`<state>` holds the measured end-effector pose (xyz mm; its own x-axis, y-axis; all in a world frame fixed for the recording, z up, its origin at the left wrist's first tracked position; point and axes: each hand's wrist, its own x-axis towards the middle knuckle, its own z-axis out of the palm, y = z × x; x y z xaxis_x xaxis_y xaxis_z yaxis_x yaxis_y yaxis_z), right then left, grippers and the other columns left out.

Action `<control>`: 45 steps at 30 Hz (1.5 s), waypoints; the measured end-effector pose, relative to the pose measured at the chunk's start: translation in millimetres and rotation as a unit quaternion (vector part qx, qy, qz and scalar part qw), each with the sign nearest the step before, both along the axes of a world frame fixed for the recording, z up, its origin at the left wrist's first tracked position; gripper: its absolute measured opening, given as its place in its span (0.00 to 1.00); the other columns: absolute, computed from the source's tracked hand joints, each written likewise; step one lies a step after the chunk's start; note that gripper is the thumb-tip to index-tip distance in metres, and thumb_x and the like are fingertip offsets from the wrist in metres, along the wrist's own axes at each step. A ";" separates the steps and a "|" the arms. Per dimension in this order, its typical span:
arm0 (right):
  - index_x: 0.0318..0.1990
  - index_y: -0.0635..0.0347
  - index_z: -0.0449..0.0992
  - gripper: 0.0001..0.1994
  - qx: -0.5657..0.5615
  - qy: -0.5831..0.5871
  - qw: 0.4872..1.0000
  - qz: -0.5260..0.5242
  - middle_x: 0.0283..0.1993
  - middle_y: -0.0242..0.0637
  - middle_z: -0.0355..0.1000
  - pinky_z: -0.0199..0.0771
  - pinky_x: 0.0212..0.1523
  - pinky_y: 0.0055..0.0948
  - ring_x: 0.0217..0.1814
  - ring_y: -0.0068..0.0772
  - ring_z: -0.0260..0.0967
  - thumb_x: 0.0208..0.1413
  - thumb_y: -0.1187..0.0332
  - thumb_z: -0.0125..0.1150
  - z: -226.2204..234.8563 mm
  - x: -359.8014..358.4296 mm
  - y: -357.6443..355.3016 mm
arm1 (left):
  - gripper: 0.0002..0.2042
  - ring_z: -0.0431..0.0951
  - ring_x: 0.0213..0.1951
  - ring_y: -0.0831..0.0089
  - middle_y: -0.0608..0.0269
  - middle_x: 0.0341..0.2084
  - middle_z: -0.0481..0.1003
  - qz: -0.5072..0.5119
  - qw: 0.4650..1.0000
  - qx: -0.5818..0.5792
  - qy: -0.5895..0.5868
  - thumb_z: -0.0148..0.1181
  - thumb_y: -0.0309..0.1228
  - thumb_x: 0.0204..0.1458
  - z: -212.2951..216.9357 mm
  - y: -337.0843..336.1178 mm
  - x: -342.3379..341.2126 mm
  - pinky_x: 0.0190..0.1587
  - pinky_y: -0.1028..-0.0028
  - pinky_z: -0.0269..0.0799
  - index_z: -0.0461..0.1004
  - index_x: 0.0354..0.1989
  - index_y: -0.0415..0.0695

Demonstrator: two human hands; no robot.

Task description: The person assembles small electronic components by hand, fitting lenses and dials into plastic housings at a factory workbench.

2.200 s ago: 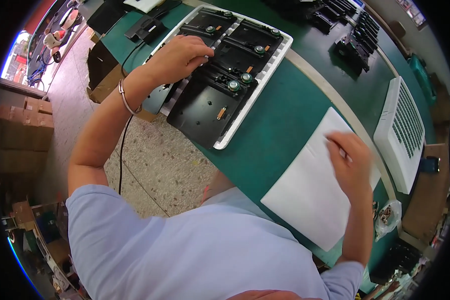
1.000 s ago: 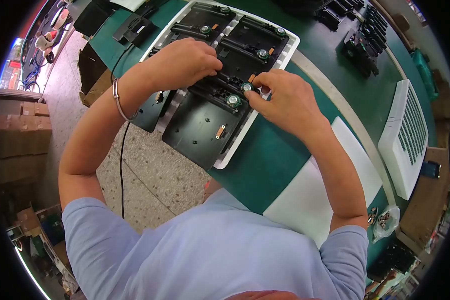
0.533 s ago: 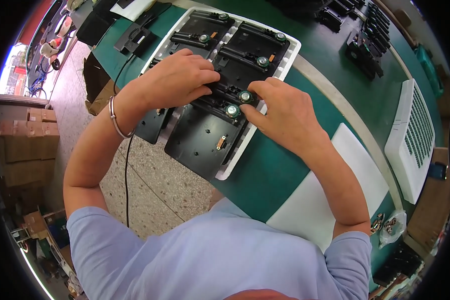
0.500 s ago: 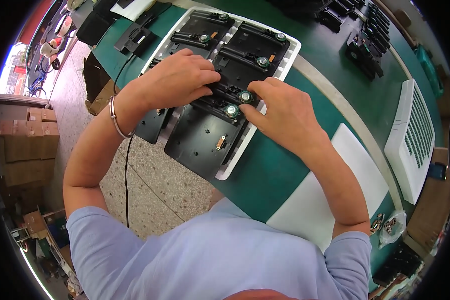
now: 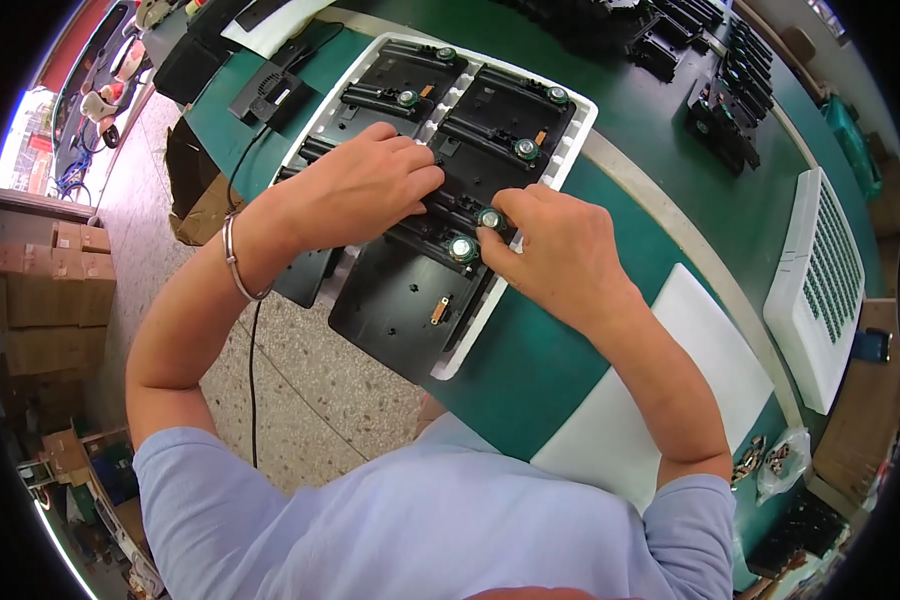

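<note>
A white tray (image 5: 580, 128) holds several black plastic panels with tubular ridges and round metal-and-green discs. My left hand (image 5: 370, 188) lies over the tray's middle, fingers bent down at the ridge of a black plastic panel (image 5: 485, 170); its fingertips are partly hidden. At the right end of that ridge, thumb and forefinger of my right hand (image 5: 562, 245) close in a pinch by a round disc (image 5: 490, 218). Just below sits another disc (image 5: 462, 249) on the nearest panel (image 5: 395, 300), which overhangs the tray's near side and carries a small copper-coloured piece (image 5: 440, 310).
The green table (image 5: 530, 385) has a white sheet (image 5: 620, 430) under my right forearm. A black fan-like box (image 5: 270, 92) trails a cable at the left. A white slotted tray (image 5: 818, 290), more black parts (image 5: 725, 115) and a plastic bag (image 5: 785, 465) lie to the right.
The tray and both hands appear slightly lower in the picture. My left fingers have shifted a little along the ridge, while my right hand keeps its pinch by the disc.
</note>
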<state>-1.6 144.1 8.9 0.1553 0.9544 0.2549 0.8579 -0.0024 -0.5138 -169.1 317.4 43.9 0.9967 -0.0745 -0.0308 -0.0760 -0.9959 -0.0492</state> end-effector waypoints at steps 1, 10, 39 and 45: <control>0.35 0.59 0.80 0.09 0.019 0.002 1.000 0.000 0.28 0.37 0.75 0.72 0.28 0.34 0.27 0.40 0.74 0.47 0.65 0.67 0.9 0.3 0.3 | 0.09 0.76 0.42 0.65 0.62 0.33 0.73 0.000 1.000 -0.001 0.000 0.64 0.32 0.51 1.2 0.7 0.3 0.49 0.66 0.67 0.73 0.35 0.43; 0.35 0.59 0.80 0.10 0.030 0.006 0.999 -0.007 0.27 0.37 0.75 0.73 0.28 0.32 0.26 0.36 0.74 0.46 0.66 0.68 1.6 3.8 1.8 | 0.09 0.75 0.41 0.66 0.63 0.32 0.73 -0.018 0.999 0.012 -0.025 0.65 0.32 0.50 2.0 4.7 5.6 0.49 0.67 0.66 0.72 0.34 0.44; 0.32 0.61 0.77 0.10 0.014 0.014 1.000 -0.001 0.28 0.40 0.73 0.74 0.33 0.40 0.30 0.46 0.74 0.53 0.63 0.62 8.2 15.5 1.6 | 0.14 0.73 0.49 0.58 0.58 0.44 0.74 0.034 0.996 -0.070 -0.039 0.63 0.28 0.52 -2.9 10.5 9.4 0.55 0.62 0.66 0.73 0.47 0.41; 0.38 0.57 0.79 0.08 -0.007 0.050 0.998 -0.030 0.30 0.37 0.74 0.73 0.31 0.38 0.30 0.41 0.74 0.53 0.65 0.64 14.4 20.4 -19.5 | 0.20 0.73 0.49 0.54 0.54 0.46 0.74 0.095 0.987 0.005 -0.128 0.66 0.32 0.49 14.8 -21.8 -22.5 0.54 0.60 0.66 0.72 0.50 0.40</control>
